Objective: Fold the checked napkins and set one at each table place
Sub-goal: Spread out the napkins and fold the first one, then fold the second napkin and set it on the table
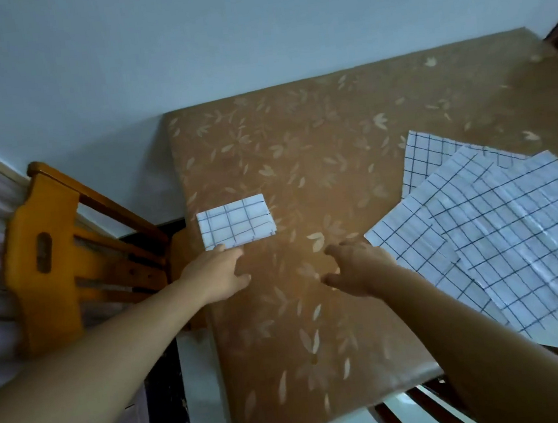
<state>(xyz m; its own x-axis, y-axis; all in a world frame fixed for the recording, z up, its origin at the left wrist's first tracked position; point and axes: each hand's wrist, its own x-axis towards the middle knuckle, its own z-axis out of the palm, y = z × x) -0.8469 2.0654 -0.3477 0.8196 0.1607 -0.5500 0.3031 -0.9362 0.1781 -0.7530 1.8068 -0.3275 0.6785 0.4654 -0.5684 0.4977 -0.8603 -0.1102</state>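
Setting one folded napkin (236, 223) at the chair-side place.
Left hand (216, 277) touches its near edge, fingers loosely together; right hand (357, 269), fingers spread and empty, lies nearer the unfolded napkins (499, 226) to its right.

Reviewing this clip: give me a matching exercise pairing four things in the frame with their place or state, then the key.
Things:
1. folded napkin
2. unfolded napkins
3. left hand
4. wooden chair

Places or states:
A. spread overlapping at the table's right side
B. stands beside the table's left edge
C. small rectangle near the table's left edge
D. fingertips at the folded napkin's near edge

Pairs: 1-C, 2-A, 3-D, 4-B
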